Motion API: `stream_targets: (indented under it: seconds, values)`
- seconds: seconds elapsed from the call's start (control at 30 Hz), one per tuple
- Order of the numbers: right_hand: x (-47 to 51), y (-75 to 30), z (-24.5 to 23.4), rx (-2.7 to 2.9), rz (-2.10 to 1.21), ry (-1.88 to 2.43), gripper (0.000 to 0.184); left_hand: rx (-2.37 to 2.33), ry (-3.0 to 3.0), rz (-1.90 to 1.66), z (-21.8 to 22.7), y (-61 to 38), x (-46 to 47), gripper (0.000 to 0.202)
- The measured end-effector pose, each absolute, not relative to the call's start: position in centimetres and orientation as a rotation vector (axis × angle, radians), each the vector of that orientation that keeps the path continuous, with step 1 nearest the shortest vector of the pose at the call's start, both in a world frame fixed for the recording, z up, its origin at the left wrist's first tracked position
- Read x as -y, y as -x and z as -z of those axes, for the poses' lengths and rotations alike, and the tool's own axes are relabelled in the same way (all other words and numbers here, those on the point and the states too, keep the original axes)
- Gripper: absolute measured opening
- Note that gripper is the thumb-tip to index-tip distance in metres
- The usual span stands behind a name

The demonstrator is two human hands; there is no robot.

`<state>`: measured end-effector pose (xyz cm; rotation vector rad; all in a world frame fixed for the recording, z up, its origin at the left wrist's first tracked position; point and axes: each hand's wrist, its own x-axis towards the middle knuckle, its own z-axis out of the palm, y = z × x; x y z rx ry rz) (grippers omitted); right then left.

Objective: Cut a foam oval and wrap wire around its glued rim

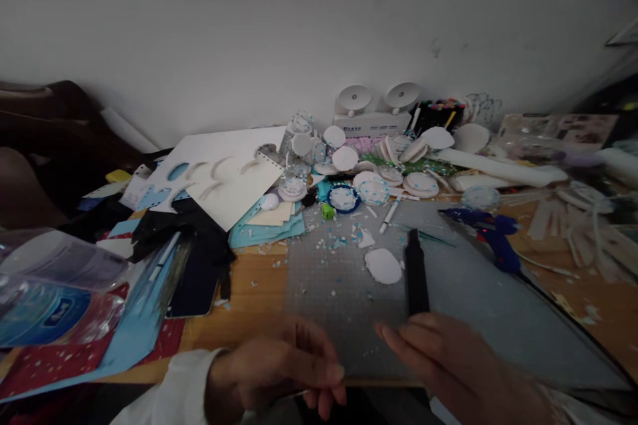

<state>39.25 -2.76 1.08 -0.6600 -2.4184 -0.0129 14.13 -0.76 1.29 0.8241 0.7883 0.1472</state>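
My left hand (284,368) hovers at the near edge of the grey cutting mat (463,285), fingers curled inward and pressed together; I cannot make out anything in them. My right hand (448,362) lies beside it to the right, fingers stretched toward the left hand, empty as far as I see. Just beyond its fingers a black marker-like tool (416,272) lies on the mat. A white foam oval (383,265) rests left of that tool, among small white and blue scraps.
A blue glue gun (491,232) lies at the mat's right, its cord running toward me. Foam discs and blue-dotted rounds pile up at the back (379,172). White cut card (224,176), blue paper and black scraps lie left. Clear plastic packets (54,279) sit far left.
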Motion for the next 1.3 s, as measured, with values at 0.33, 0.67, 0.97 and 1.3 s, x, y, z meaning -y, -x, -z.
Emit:
stream_targets:
  seconds: [0.33, 0.67, 0.97, 1.3]
  values:
    - [2.3, -39.1, -0.7, 2.394, -0.568, 0.972, 0.010, -1.165, -2.176, -0.362, -1.7, -13.8, 2.9, 0.021]
    - [4.0, -39.1, -0.4, 2.434, 0.123, 0.565, 0.028, -0.926, -1.111, -0.128, -2.0, -13.4, 1.4, 0.035]
    - [3.0, -39.7, -1.1, 2.215, -1.080, 1.121, 0.014, -1.164, -2.094, -0.352, -2.6, -13.8, 2.4, 0.017]
    - [4.2, -40.2, 0.7, 2.353, 0.020, 0.737, 0.037, -0.965, -1.148, -0.111, -2.0, -13.8, 0.8, 0.035]
